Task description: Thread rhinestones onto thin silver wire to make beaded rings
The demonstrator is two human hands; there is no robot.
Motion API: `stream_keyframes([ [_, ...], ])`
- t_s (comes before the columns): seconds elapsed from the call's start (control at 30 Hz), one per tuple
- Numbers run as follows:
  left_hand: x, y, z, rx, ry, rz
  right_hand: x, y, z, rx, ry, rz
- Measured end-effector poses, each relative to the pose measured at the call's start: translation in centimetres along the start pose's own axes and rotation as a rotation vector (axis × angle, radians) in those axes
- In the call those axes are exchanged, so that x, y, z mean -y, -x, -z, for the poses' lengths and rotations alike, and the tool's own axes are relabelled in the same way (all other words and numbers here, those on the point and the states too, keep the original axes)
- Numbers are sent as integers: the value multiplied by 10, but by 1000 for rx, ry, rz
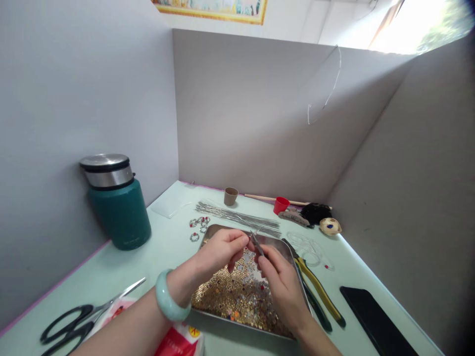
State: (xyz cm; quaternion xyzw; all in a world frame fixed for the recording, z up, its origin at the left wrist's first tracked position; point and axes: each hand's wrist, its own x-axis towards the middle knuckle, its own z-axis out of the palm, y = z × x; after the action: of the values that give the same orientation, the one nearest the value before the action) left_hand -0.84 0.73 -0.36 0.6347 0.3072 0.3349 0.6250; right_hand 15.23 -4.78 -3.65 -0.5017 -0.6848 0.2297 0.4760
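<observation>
Over the metal tray [297, 262], my two hands meet near its far edge. My right hand [280, 274] is closed around a slim, pointed grey metal tool [257, 243] that looks like tweezers. The tool's tip points up and away, close to the fingertips of my left hand [224, 247]. Thumb and forefinger of that left hand are pinched together; what lies between them is too small to make out. Below, many gold beads [218, 291] cover the tray floor, with silver, red and orange pieces among them. A pale green bangle [170, 296] circles my left wrist.
Left are scissors [83, 321], a red-and-white packet [181, 341] and a green flask [120, 212]. Behind the tray lie small beaded rings [195, 237], metal wires [241, 217] and two cups [230, 197]. Pliers [321, 289], coiled clear cord [308, 249] and a black phone-like slab [374, 316] lie right.
</observation>
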Motion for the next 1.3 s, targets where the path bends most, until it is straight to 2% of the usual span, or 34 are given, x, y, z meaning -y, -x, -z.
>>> stream_keyframes([
  [0.17,8,-4,-1,-14,-131,-25,1,-2,0,6,-8,28],
  [0.57,4,-1,0,-85,-301,-70,0,-1,0,13,24,57],
  [0.87,7,-4,0,-74,-192,-46,8,-2,3,110,-211,-183],
  [1.07,5,-5,-2,-96,-180,-13,8,-3,2,114,-278,-209],
  [1.3,5,-1,-1,-126,-313,-68,4,-1,1,83,-152,-162],
])
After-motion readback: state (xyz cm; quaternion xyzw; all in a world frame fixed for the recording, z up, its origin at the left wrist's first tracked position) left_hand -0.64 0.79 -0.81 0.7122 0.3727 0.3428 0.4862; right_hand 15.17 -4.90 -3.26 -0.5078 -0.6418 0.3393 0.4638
